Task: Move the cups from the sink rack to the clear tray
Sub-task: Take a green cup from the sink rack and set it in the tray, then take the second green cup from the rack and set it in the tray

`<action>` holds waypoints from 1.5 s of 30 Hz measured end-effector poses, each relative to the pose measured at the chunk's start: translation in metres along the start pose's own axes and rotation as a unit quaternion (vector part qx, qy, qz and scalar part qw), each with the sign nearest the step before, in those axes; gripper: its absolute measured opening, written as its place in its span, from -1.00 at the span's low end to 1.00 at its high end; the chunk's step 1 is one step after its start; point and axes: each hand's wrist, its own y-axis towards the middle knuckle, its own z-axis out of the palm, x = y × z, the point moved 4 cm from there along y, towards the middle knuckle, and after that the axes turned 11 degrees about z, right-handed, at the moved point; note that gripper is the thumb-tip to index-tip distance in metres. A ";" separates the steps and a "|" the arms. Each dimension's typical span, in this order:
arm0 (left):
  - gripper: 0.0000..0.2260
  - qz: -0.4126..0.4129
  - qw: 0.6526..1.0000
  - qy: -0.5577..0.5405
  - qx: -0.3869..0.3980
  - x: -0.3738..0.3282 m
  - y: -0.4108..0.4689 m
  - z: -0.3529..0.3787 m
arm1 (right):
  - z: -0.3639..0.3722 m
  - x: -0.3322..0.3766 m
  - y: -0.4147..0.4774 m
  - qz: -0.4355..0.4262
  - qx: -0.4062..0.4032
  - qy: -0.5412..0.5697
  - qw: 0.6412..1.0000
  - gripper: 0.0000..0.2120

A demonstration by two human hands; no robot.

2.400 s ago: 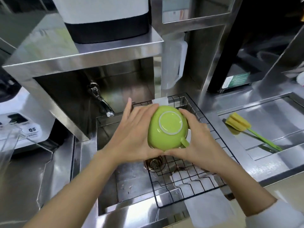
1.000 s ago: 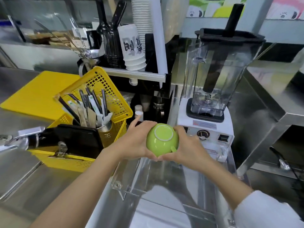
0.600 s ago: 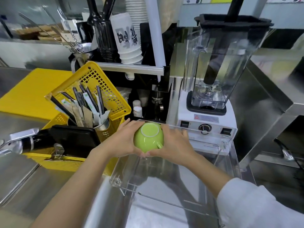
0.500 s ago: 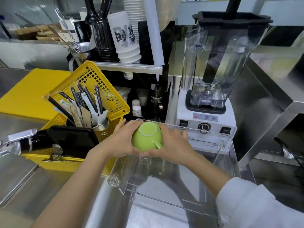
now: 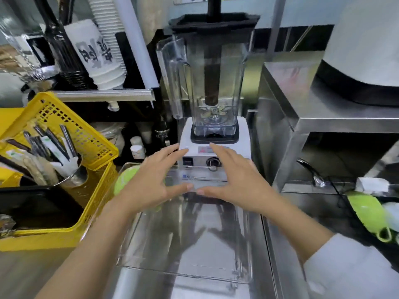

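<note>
A green cup (image 5: 125, 178) rests in the far left corner of the clear tray (image 5: 185, 275), mostly hidden behind my left hand (image 5: 154, 180). Both hands hover above the tray with fingers spread and nothing in them. My right hand (image 5: 235, 180) is a little to the right of the left, thumbs almost meeting. At the right edge another green cup (image 5: 369, 214) lies on the sink rack, next to a white item that is only partly in view.
A blender (image 5: 212, 100) stands directly behind the tray. A yellow basket (image 5: 71, 130) with utensils and a black tray sits to the left. Stacked paper cups (image 5: 99, 52) stand on a shelf behind. A steel shelf (image 5: 336, 117) and a faucet (image 5: 311, 171) are to the right.
Both hands have let go of the green cup, which now sits in the tray's far left corner. The hands have lifted and opened, and the view has swung right.
</note>
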 end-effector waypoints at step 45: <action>-0.02 0.122 0.948 0.194 0.223 -0.265 0.240 0.402 | -0.080 -0.439 -0.117 0.395 0.089 0.075 0.911 -0.24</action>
